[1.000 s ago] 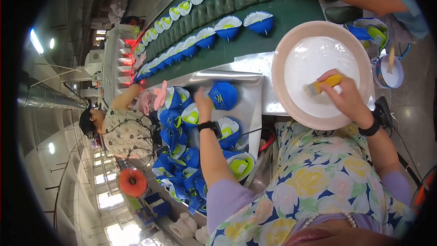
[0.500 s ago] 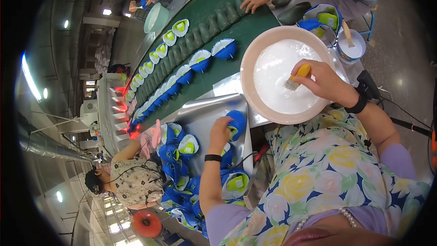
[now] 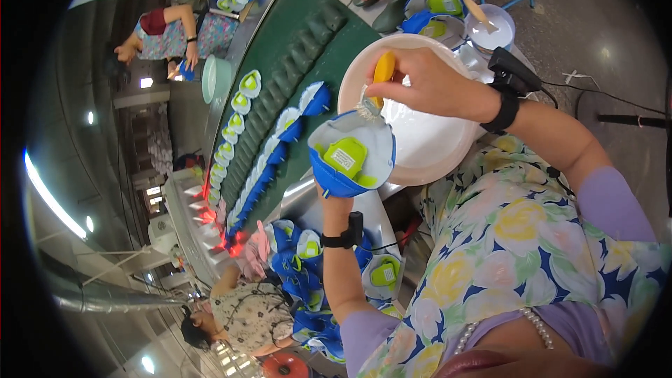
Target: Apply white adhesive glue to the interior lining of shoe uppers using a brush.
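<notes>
My left hand (image 3: 334,201) holds up a blue shoe upper (image 3: 341,180) from below, its opening turned toward me. Inside the upper show a white lining and a lime-green patch with a printed label. Most of my left fingers are hidden beneath it. In my right hand (image 3: 437,85) is a brush (image 3: 383,73), gripped by its yellow handle. Its pale bristles touch or hover just over the upper's far rim; which of the two, I cannot tell. Behind and below that hand sits a wide pale pink basin (image 3: 458,171) of white liquid.
A green conveyor belt (image 3: 315,63) carries rows of dark shoe lasts (image 3: 283,73) and blue uppers (image 3: 315,98). More uppers (image 3: 297,276) are heaped at lower left. A small white tub (image 3: 500,24) with another brush stands far right. Co-workers sit around the belt.
My left hand has lifted the shoe upper from the metal tray to beside the basin. My right hand has brought the brush out of the white liquid to the upper. The view has shifted.
</notes>
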The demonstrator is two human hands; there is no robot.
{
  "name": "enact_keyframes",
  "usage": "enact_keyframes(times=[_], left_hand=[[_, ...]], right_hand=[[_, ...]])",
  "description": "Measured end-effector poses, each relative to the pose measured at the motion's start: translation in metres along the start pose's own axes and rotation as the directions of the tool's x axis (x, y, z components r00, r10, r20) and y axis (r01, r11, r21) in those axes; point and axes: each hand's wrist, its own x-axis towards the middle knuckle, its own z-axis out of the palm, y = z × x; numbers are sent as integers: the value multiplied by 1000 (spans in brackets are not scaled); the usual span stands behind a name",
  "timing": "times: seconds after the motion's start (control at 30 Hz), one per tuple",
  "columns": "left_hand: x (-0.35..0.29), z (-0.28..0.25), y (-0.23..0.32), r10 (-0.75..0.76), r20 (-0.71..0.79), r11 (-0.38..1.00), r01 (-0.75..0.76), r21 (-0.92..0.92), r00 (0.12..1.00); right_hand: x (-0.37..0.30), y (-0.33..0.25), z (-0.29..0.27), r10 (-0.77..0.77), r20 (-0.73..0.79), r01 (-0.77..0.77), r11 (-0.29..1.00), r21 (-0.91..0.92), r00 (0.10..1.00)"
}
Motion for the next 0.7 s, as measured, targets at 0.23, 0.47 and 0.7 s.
enact_keyframes(times=[0.23,0.47,0.7], left_hand=[[16,38,-22,78,-362,929,-200,-312,929],[22,61,0,366,-348,873,-448,-194,863],[25,24,-2,91,-261,996,-87,29,961]], right_hand=[[-22,-5,-14,204,-131,-220,969,-116,970],[-36,0,-5,441,-59,-403,861,311,896],[-33,-6,-40,168,86,-175,980,89,982]])
